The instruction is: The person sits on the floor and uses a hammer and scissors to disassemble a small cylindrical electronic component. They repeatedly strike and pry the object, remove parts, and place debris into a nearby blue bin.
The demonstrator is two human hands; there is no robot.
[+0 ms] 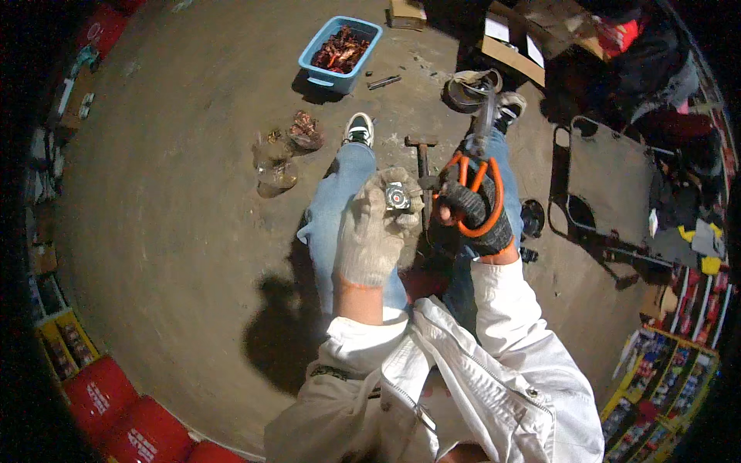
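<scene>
Beige-gloved left fingers [377, 193], seemingly snug around component [397, 196]

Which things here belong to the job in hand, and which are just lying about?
Job:
small metal part, in left hand
orange-handled tool, in right hand
probably hammer, blue tub of coppery scrap

Seemingly just lying about:
cardboard box
metal-framed grey panel
red boxes

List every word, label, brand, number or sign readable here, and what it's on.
Nothing readable enough to quote.
Red containers, lower left: white lettering, too blurred.
Small square piece in the left hand: dark and pale with a red dot; any characters too small.
Elsewhere: any print is too small.
</scene>
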